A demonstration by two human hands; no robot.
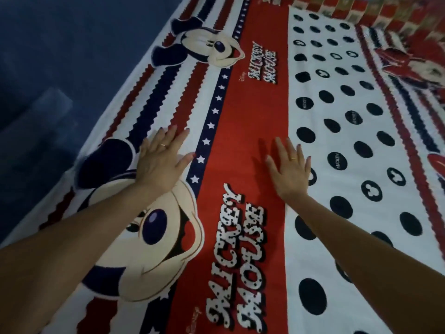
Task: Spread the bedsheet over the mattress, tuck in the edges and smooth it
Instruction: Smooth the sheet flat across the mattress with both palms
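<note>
The 2 hands, left hand [160, 165] and right hand [290, 169], are lying flat with fingers spread, gripping nothing, on the bedsheet [240, 112]; smoothing is the step, and sweeping outward seems needed next.

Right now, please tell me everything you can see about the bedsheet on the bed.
The bedsheet looks like soft printed cloth: a red centre band with cartoon lettering, a navy strip of white stars, zigzag red and navy stripes with mouse faces, and a white panel of black dots. It lies spread flat and nearly free of wrinkles. The left hand and the right hand rest on it, palms down, fingers spread. Its left edge meets a blue surface.
</note>
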